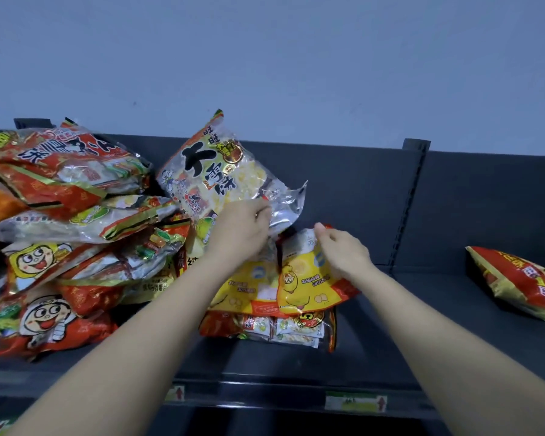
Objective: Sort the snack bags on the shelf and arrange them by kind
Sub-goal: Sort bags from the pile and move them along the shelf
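A pale blue-grey wall rises behind a dark grey metal shelf (375, 196), whose front edge carries small green-and-white price labels (356, 401). The shelf's left side holds a loose heap of red, gold and clear plastic snack bags (63, 215), several printed with a cartoon face.

Near the middle, the left hand (243, 228) holds up a clear-and-silver plastic bag with large black characters (214, 171). Its fingers are clamped on the bag's lower edge, and the bag tilts upright against the heap.

Just beside it, the right hand (343, 253) grips the upper part of a yellow plastic bag with a cartoon figure (306, 287), thumb and fingers closed on it. This bag lies on a small stack, partly over a second yellow bag (243, 287), with a red-and-clear bag of small packets (274, 328) beneath.

Well apart on the right, a lone red-and-yellow bag (516, 281) lies on the shelf.
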Available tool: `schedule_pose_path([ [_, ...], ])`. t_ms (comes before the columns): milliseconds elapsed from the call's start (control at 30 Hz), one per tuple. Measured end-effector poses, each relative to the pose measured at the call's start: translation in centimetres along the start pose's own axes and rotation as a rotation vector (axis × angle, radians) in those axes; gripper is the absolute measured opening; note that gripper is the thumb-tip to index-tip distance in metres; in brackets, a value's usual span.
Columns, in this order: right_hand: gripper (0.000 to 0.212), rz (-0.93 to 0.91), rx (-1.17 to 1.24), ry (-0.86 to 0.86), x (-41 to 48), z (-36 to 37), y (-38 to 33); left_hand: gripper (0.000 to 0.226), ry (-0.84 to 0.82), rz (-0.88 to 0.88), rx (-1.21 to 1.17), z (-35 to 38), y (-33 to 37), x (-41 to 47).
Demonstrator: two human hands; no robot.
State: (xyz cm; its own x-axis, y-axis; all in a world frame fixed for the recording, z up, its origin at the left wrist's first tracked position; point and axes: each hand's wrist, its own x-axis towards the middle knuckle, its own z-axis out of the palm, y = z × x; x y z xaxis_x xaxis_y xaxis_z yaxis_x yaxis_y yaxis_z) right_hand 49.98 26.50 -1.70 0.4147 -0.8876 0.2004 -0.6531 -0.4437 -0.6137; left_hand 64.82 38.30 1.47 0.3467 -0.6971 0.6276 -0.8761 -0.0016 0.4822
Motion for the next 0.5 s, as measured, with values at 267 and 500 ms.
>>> schedule_pose_path([
  [267, 0.072, 0.296, 1.047, -0.353, 0.3, -2.3, -0.2, 0.035, -0.196, 0.315, 0.047, 2.8, -0.7, -1.7],
  [500, 0.027, 0.329, 0.911, 0.109, 1.1, -1.3, 2.8, 0.069, -0.449, 0.171, -0.119, 4.0, -2.7, -2.0],
])
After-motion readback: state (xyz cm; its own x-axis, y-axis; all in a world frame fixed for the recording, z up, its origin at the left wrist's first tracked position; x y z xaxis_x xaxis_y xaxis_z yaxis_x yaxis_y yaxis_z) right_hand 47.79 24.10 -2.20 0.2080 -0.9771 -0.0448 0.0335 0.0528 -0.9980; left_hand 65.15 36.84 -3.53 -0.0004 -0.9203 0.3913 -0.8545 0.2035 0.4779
